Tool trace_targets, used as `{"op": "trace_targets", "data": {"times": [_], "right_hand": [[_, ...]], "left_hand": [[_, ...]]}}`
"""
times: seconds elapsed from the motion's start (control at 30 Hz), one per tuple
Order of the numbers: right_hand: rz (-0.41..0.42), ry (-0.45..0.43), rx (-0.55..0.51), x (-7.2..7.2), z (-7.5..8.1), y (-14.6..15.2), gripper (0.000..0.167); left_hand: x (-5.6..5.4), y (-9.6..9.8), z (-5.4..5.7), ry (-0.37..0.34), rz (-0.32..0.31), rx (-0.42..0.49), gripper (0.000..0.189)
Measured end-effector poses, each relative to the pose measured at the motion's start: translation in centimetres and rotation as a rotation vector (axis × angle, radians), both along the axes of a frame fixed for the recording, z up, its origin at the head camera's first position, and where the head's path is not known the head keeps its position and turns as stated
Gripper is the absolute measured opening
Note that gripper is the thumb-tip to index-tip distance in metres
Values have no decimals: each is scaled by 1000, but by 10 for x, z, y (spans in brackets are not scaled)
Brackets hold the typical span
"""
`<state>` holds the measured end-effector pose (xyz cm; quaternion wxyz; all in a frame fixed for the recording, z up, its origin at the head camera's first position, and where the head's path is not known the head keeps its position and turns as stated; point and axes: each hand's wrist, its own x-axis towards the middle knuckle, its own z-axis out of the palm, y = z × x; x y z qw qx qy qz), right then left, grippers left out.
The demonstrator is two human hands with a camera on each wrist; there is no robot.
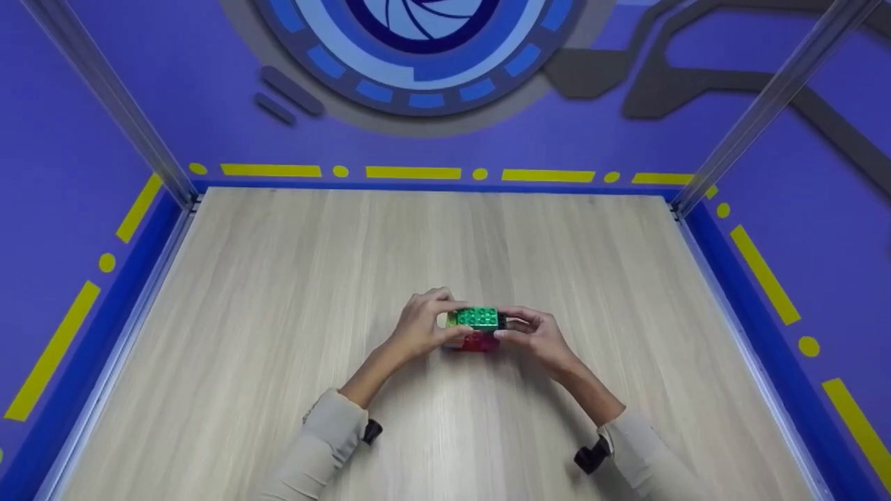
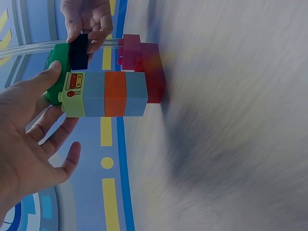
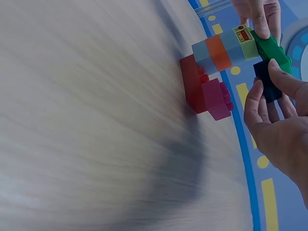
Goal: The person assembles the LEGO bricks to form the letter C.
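Note:
A green building brick [image 1: 478, 318] lies across the top of a stack, and my left hand [image 1: 420, 321] grips its left end between thumb and fingers. Under that end in the left wrist view come a lime brick [image 2: 73, 98] with a printed panel, a light blue brick [image 2: 94, 94], an orange brick [image 2: 115, 94] and another light blue one. They rise from one end of a red brick [image 2: 155, 82] at the tabletop. A magenta brick [image 3: 216, 99] sits on its other end. My right hand [image 1: 539, 337] pinches a black brick [image 3: 267, 81] against the green brick's underside, above the magenta one.
The wooden table [image 1: 334, 250] spreads out around the stack. Purple-blue panels [image 1: 209, 132] with yellow dashes wall it at the back and sides. Metal posts [image 1: 773, 104] stand at the back corners. Black wrist devices [image 1: 592, 456] stick out by both sleeves.

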<state>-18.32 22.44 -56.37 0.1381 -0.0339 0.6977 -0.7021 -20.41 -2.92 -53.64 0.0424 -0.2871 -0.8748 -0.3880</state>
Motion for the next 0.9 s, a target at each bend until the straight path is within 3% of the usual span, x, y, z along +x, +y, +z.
{"op": "trace_targets", "data": {"times": [0.23,0.57,0.9], "right_hand": [[-7,-14,-22,0,0,0,47],[48,14,-16,3,-3,-3,52],[-17,0,69,3,-4,-9,48]], "left_hand": [[-2,1,0,-4,1,-15,41],[-1,0,0,11,-7,-18,41],[-1,-1,3,17,-9,-67,43]]}}
